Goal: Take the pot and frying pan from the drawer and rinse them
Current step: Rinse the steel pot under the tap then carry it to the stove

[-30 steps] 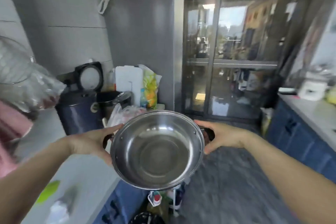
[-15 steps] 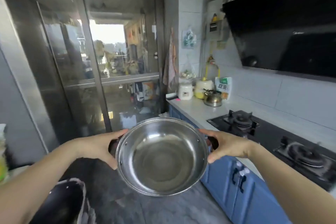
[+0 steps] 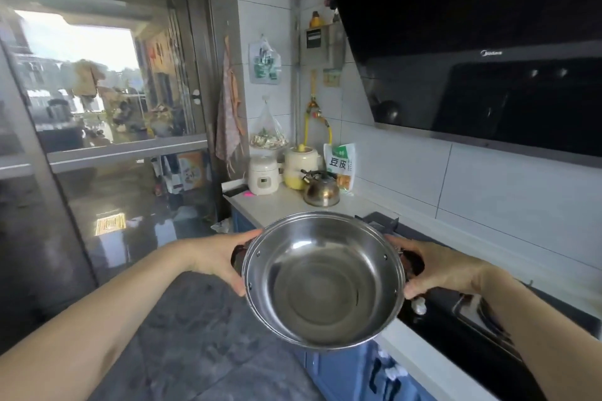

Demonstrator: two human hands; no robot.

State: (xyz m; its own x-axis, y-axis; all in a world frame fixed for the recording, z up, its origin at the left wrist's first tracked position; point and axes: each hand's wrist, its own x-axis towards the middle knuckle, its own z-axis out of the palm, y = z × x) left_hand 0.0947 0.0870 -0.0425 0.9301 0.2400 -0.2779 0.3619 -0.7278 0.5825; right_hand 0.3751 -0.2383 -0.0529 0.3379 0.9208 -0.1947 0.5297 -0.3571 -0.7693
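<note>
Left hand [image 3: 217, 256] and right hand [image 3: 440, 268] clamp the steel pot [image 3: 324, 280] by its side handles (empty inside). It hangs over the worktop [image 3: 277, 203] edge, hob [image 3: 456, 332] beneath, kettle [image 3: 321, 189] beyond.

Your tabletop [image 3: 277, 205] is carrying a metal kettle [image 3: 321, 190]; behind the kettle a white cooker [image 3: 263, 174], yellow crock [image 3: 301, 166] and green packet [image 3: 340, 166] are standing.

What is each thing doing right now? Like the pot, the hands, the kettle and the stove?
pot: held up in the air, tilted toward the camera, empty inside.
left hand: gripping the pot's left handle.
right hand: gripping the pot's right handle.
kettle: upright on the counter, lid on.
stove: no flame visible, nothing on the visible part.
small white cooker: lid closed.
</note>
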